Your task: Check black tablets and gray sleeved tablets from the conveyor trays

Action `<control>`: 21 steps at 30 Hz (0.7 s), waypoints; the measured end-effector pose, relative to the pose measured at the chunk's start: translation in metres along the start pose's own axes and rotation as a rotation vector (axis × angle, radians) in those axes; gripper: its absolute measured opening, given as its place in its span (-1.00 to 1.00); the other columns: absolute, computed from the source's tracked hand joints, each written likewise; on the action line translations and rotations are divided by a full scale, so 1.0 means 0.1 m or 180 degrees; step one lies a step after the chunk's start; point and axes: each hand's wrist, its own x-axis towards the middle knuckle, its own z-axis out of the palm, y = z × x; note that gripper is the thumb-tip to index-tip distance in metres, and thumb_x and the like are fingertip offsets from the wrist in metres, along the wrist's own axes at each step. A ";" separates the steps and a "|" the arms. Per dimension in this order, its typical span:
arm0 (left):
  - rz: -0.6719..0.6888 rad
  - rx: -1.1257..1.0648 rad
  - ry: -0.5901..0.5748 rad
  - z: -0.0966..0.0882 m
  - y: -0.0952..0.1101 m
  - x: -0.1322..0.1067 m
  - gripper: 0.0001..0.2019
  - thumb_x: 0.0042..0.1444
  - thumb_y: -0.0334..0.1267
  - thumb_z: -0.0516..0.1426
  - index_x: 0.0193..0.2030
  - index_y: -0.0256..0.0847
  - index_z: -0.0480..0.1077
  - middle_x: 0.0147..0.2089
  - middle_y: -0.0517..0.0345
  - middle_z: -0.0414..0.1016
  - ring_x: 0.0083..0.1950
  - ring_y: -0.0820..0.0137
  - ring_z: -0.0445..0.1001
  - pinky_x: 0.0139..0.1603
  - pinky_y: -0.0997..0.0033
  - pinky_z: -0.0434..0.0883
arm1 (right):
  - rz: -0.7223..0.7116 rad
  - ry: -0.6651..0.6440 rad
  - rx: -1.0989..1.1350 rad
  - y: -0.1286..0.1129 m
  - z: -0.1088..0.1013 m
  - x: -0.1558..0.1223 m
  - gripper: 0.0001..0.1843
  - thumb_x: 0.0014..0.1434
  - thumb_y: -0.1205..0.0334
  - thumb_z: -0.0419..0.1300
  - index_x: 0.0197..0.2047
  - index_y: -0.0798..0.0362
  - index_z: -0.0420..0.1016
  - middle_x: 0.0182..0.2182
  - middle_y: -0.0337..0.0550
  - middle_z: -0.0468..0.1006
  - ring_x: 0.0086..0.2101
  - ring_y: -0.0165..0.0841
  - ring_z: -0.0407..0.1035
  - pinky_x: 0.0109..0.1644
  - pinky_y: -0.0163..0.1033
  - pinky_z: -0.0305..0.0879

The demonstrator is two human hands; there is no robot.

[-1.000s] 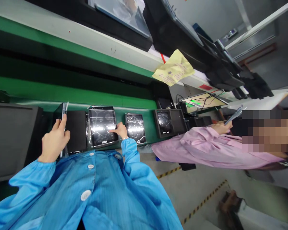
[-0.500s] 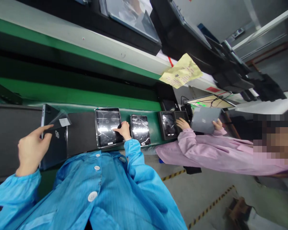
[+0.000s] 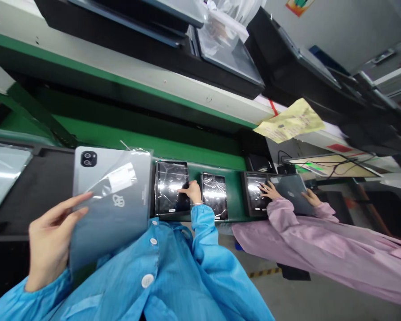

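Note:
My left hand (image 3: 55, 238) grips the left edge of a blue-grey tablet (image 3: 112, 223) with thumb and fingers. Its back is towards me, showing a dual camera at the top left, a printed logo and a clear film with a white label. At the right edge of a second tablet (image 3: 172, 185), face up in shiny clear film, my right hand (image 3: 193, 192) is closed with the thumb over the screen; its other fingers are partly hidden. To the right of that hand another film-wrapped tablet (image 3: 214, 194) lies on the green belt (image 3: 234, 196).
A black tray (image 3: 53, 187) with another tablet (image 3: 3, 174) stands at the left. On my right a co-worker in a pink smock (image 3: 297, 240) handles a tablet (image 3: 292, 191) beside a black box (image 3: 245, 191). A shelf (image 3: 147, 78) bearing tablets and a yellow paper (image 3: 292, 120) overhangs the belt.
The view has swung left. My left hand has turned its tablet from a steep slant until the back faces me broadly. My right hand stays at the wrapped tablet. The co-worker's tablet has tilted.

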 end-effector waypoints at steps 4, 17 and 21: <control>-0.0037 -0.0165 -0.0193 0.10 0.05 -0.04 -0.66 -0.09 0.21 0.42 -0.18 0.21 0.68 -0.08 0.45 0.74 0.06 0.07 0.68 0.23 0.05 0.64 | 0.0258 -0.0379 -0.0228 -0.06 -0.09 0.00 -0.62 0.41 0.03 0.33 0.15 0.11 0.54 0.07 -0.03 0.61 0.02 -0.20 0.56 0.13 0.03 0.57; -0.0393 -0.0798 -0.0385 0.20 0.16 -0.06 -0.66 -0.46 -0.05 0.55 -0.43 0.13 0.69 -0.36 0.29 0.70 -0.44 0.38 0.61 -0.50 0.57 0.53 | 0.0170 -0.0421 -0.0028 -0.12 -0.20 -0.15 -0.61 0.39 0.09 0.36 0.19 0.10 0.53 0.09 -0.02 0.60 0.05 -0.18 0.57 0.13 0.00 0.58; -0.0392 -0.0818 -0.0508 0.21 0.18 -0.07 -0.69 -0.46 -0.11 0.55 -0.46 0.12 0.70 -0.48 0.26 0.64 -0.65 0.49 0.36 -0.69 0.57 0.32 | 0.0097 -0.0355 0.0134 -0.11 -0.22 -0.16 -0.63 0.40 0.07 0.35 0.17 0.07 0.54 0.08 -0.04 0.60 0.03 -0.20 0.57 0.10 -0.02 0.59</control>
